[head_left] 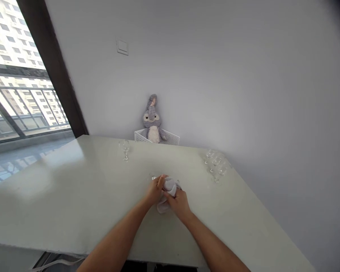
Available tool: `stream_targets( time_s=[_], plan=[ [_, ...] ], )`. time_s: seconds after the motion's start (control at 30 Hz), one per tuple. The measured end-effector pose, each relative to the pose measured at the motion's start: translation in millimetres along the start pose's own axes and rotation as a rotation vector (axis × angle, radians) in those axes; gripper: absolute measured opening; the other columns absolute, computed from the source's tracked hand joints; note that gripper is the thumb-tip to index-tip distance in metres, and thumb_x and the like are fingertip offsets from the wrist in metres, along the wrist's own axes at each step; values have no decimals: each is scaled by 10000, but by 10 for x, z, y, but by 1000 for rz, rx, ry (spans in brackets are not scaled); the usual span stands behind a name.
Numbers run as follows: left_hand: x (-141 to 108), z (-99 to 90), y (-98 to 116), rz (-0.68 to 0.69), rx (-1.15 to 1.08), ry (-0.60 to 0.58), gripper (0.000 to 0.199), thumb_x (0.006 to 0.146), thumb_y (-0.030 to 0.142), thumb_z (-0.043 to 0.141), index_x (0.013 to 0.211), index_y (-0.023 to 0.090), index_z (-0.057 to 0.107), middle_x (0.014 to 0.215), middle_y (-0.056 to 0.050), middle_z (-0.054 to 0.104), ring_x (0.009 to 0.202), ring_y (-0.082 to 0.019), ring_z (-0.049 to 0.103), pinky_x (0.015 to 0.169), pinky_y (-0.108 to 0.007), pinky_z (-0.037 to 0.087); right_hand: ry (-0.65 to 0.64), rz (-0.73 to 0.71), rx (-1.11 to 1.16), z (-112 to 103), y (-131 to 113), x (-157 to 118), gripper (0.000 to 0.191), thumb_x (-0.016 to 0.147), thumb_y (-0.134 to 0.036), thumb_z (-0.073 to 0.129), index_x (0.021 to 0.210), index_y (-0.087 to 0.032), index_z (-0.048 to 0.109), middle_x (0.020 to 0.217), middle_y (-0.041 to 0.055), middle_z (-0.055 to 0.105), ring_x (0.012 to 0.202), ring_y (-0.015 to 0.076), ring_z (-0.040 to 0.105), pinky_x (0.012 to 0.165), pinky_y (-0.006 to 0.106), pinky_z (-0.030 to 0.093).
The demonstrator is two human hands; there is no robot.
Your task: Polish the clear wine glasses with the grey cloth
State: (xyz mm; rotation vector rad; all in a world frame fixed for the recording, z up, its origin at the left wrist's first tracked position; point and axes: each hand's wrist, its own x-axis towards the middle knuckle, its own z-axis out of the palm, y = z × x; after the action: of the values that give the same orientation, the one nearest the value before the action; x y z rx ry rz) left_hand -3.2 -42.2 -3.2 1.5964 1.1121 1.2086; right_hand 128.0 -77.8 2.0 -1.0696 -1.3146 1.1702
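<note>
Near the middle of the pale table, my left hand (155, 189) is closed around a clear wine glass (153, 177), whose foot sticks out to the left of the fingers. A white cloth (170, 186) is bunched over the glass's bowl, which it hides. My right hand (179, 201) is closed on the cloth, close beside my left hand, and a loose end of the cloth hangs down between the wrists.
One stemmed glass (125, 150) stands at the table's back left. Several more glasses (217, 162) stand grouped at the right edge. Behind the table (102, 189), a grey plush rabbit (153, 122) sits in a white basket (172, 139) against the wall.
</note>
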Motion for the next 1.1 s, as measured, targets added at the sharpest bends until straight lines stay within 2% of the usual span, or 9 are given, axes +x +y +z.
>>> stream_targets(
  time_s=[0.2, 0.33, 0.43, 0.53, 0.7, 0.8, 0.9, 1.0, 1.1],
  plan=[
    [-23, 47, 56, 166, -129, -57, 432, 764, 355, 529, 1168, 205, 501, 1099, -83, 551, 955, -179, 533, 819, -301, 438, 14, 188, 488, -91, -40, 103, 288, 722, -435, 564, 666, -153, 579, 429, -22, 532, 336, 92, 450, 350, 203, 342],
    [21, 11, -1, 69, -62, -3, 382, 788, 394, 483, 1077, 156, 560, 794, -46, 628, 708, -149, 579, 663, -274, 469, -31, 37, 46, -38, -20, 39, 283, 679, -430, 615, 735, -153, 618, 549, 19, 611, 454, 137, 549, 425, 231, 410],
    [-6, -19, 5, 101, 211, 98, 363, 842, 394, 377, 1029, 172, 594, 749, -48, 643, 683, -166, 592, 650, -294, 462, 84, -120, -325, -125, -46, 42, 282, 704, -436, 583, 620, -169, 616, 521, 26, 609, 487, 143, 558, 486, 240, 422],
    [-54, -39, 91, 344, 640, 261, 294, 838, 316, 424, 1062, 214, 584, 998, -83, 628, 952, -224, 546, 834, -368, 391, 115, -124, -382, -325, -106, 117, 375, 743, -456, 527, 505, -168, 556, 443, 28, 575, 433, 135, 532, 470, 240, 408],
    [-64, -18, 153, 547, 996, 98, 314, 827, 315, 464, 1112, 206, 538, 932, -81, 641, 947, -223, 536, 906, -402, 301, -183, 24, -117, -547, -197, 204, 365, 722, -471, 546, 585, -134, 576, 448, 18, 577, 409, 133, 535, 425, 227, 390],
    [-60, -5, 86, 490, 1010, -13, 294, 851, 358, 408, 1031, 197, 575, 732, -47, 643, 718, -172, 569, 763, -326, 360, -301, 50, -96, -663, -227, 239, 339, 688, -458, 589, 631, -124, 594, 511, 10, 596, 454, 128, 542, 457, 231, 412],
    [-44, -47, 34, 360, 993, 18, 327, 864, 390, 364, 1014, 197, 581, 760, -52, 655, 719, -166, 578, 702, -291, 352, -105, -34, -163, -845, -247, 300, 366, 703, -479, 564, 616, -125, 604, 525, 16, 591, 472, 133, 532, 485, 252, 419],
    [-5, -144, 35, 111, 992, 132, 362, 878, 405, 306, 1017, 207, 576, 806, -50, 663, 730, -169, 587, 636, -269, 343, 209, -269, -387, -937, -266, 329, 412, 766, -502, 473, 725, -131, 649, 668, 67, 643, 633, 193, 581, 603, 313, 446],
    [19, -221, 49, -40, 1016, 190, 363, 878, 393, 293, 1031, 210, 566, 805, -51, 663, 711, -175, 588, 586, -260, 328, 169, -599, -786, -780, -270, 270, 456, 805, -511, 401, 1030, -178, 617, 968, 97, 638, 948, 253, 530, 822, 400, 392]
  ],
)
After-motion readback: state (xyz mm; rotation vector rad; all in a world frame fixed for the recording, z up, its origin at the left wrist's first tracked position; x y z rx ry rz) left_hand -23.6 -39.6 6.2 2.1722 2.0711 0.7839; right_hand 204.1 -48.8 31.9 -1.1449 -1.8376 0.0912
